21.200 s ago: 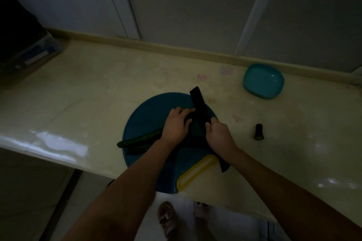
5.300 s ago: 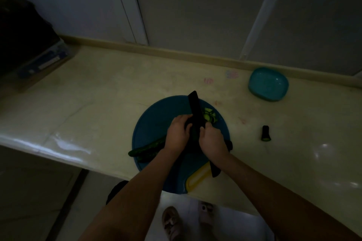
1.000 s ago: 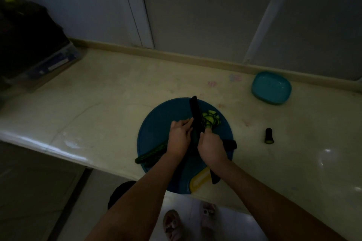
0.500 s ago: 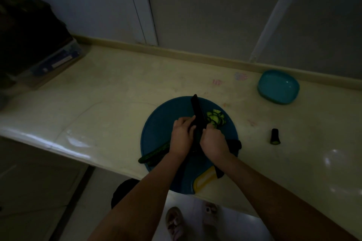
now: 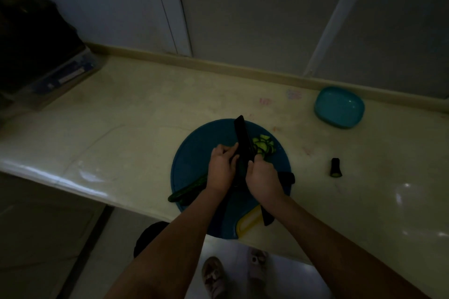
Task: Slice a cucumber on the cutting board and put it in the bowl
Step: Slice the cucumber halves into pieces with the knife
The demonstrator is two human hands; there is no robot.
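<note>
A: What lies nearest?
B: The person's feet (image 5: 213, 277) on the floor. Beyond them is the pale counter (image 5: 121, 133), where the round blue cutting board (image 5: 194, 153) reaches the near edge. The board's yellow grip (image 5: 247, 222) is on its near side.

A: And the cucumber?
B: The cucumber (image 5: 187, 189) lies slantwise on the board. Its dark end pokes out near-left over the rim, and the rest runs under the left hand (image 5: 221, 170), whose fingers curl over it and hold it down.

A: The other hand?
B: The right hand (image 5: 263, 177) is closed around a black knife (image 5: 243, 138). The blade points away across the board, just right of the left fingers.

A: Anything cut?
B: Pale green slices (image 5: 263, 147) are piled just right of the blade, on the board's far right part. A cucumber stub (image 5: 335, 167) sits on the counter to the right, apart from the board.

A: Farther back?
B: The teal bowl (image 5: 339, 107) is far right by the wall ledge, well apart from the board. A storage box (image 5: 60, 75) stands far left.
</note>
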